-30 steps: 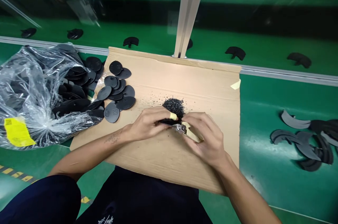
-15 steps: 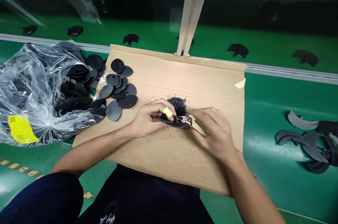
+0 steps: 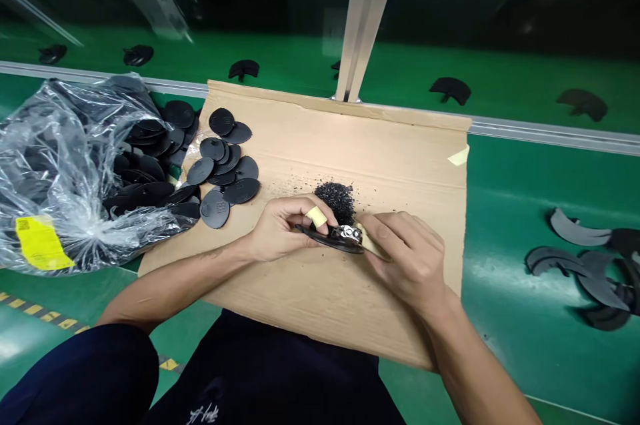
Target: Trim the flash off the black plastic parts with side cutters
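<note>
My left hand pinches a flat black plastic disc over the cardboard sheet; its index finger is wrapped in yellowish tape. My right hand grips a small metal cutting tool with a taped handle, its blade against the disc's edge. Just behind the hands lies a small heap of black shavings. More black discs lie loose on the cardboard's left corner.
A clear plastic bag with many black discs and a yellow label lies at the left. Curved grey and black offcuts lie on the green surface at the right. A metal post rises behind the cardboard, with black parts on the belt beyond.
The disc has turned a little in my left hand and the tool has shifted along its edge. Both hands stay in the same place.
</note>
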